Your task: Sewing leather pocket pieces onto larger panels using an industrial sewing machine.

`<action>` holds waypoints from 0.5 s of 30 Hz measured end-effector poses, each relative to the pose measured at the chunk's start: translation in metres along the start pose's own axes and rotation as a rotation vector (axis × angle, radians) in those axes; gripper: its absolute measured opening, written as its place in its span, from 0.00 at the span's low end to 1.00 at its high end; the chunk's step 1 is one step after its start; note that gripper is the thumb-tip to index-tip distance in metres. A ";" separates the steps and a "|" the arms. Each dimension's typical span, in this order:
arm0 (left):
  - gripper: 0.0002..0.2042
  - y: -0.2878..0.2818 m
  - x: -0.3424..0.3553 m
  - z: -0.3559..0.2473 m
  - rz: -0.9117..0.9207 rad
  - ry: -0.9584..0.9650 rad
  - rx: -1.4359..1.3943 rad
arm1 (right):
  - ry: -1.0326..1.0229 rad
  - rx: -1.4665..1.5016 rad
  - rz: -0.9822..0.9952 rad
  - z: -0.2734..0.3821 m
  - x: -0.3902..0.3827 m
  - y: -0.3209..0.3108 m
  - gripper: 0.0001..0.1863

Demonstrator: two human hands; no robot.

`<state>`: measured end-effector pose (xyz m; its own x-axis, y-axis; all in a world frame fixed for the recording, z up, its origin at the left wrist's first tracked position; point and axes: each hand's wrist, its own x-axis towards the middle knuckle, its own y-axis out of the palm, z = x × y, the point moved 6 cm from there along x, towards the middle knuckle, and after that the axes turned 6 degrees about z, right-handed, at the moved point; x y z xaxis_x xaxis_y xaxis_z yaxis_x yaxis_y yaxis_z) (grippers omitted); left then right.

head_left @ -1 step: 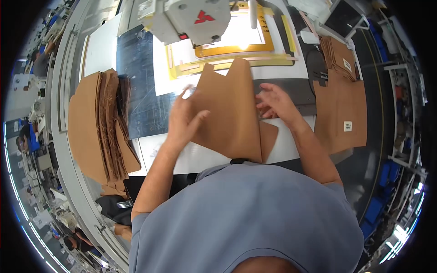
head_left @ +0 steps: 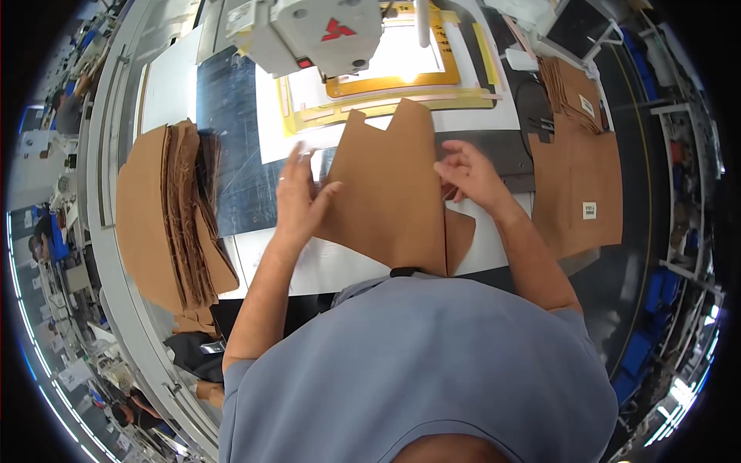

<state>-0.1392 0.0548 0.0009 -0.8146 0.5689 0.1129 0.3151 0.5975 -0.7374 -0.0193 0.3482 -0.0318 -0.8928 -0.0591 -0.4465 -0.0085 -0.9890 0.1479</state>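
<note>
A folded brown fabric piece (head_left: 386, 193) with a notched far edge lies in front of me, its near end close to my body. A smaller brown flap (head_left: 460, 238) sticks out from under its right edge. My left hand (head_left: 299, 199) is open beside the piece's left edge, with the thumb pointing at it. Whether the thumb touches the cloth I cannot tell. Just off the right edge, my right hand (head_left: 472, 179) has its fingers bent but apart, and nothing shows in it.
A white sewing machine head (head_left: 316, 35) overhangs a yellow-edged frame (head_left: 394, 89). Stacked brown pieces (head_left: 147, 220) stand at left. More brown pieces (head_left: 575, 177) with white labels lie at right, near a dark screen (head_left: 579, 31).
My left hand has shifted slightly left, away from the brown fabric piece. The fingers of my right hand have curled a little more. The piece lies nearly as before.
</note>
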 end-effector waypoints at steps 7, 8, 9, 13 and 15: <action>0.40 0.038 0.015 -0.010 0.130 -0.088 0.288 | -0.141 -0.785 -0.255 0.007 -0.032 0.005 0.21; 0.38 0.044 0.021 -0.015 0.086 -0.077 0.246 | -0.205 -0.700 -0.200 0.004 -0.032 0.011 0.17; 0.36 0.050 0.028 -0.020 0.042 -0.067 0.204 | -0.268 -0.615 -0.145 0.004 -0.032 0.017 0.14; 0.19 0.071 0.050 -0.031 0.203 -0.161 -0.168 | -0.594 -0.289 0.064 0.022 -0.038 0.039 0.07; 0.14 0.072 0.046 -0.024 0.238 -0.249 -0.412 | -0.501 -0.235 0.180 0.016 -0.037 0.037 0.07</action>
<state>-0.1421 0.1374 -0.0310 -0.7723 0.5946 -0.2236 0.6295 0.6691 -0.3949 0.0060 0.3164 0.0047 -0.9755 -0.2144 0.0484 0.2124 -0.9762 -0.0431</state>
